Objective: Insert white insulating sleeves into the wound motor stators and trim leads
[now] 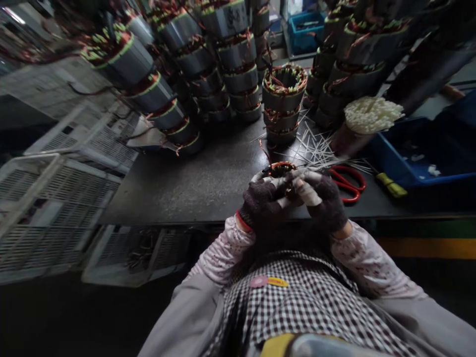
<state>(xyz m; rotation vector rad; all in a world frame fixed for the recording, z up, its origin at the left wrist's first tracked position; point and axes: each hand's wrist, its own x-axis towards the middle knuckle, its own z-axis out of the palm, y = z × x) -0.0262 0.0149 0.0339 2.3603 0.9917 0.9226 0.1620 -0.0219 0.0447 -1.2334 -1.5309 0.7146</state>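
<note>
At the front edge of the dark workbench (pixel 178 183), both my hands are around a motor stator (pixel 281 169) with copper windings on top. My left hand (pixel 262 196), in a dark glove with whitish fingertips, grips its left side. My right hand (pixel 322 196), gloved alike, has its fingers pinched together at the stator's right side; what lies between them is too small and blurred to make out. A copper lead rises from the stator's back left. Much of the stator's body is hidden behind my fingers.
Stacked stators (pixel 280 101) stand behind, with taller stacks to both sides. Loose white sleeves (pixel 316 146), red-handled scissors (pixel 347 183) and a yellow-handled tool (pixel 391 185) lie on the right. Beyond are a tub of white sticks (pixel 347 139) and a blue bin (pixel 427 173). White crates (pixel 55 213) stand left.
</note>
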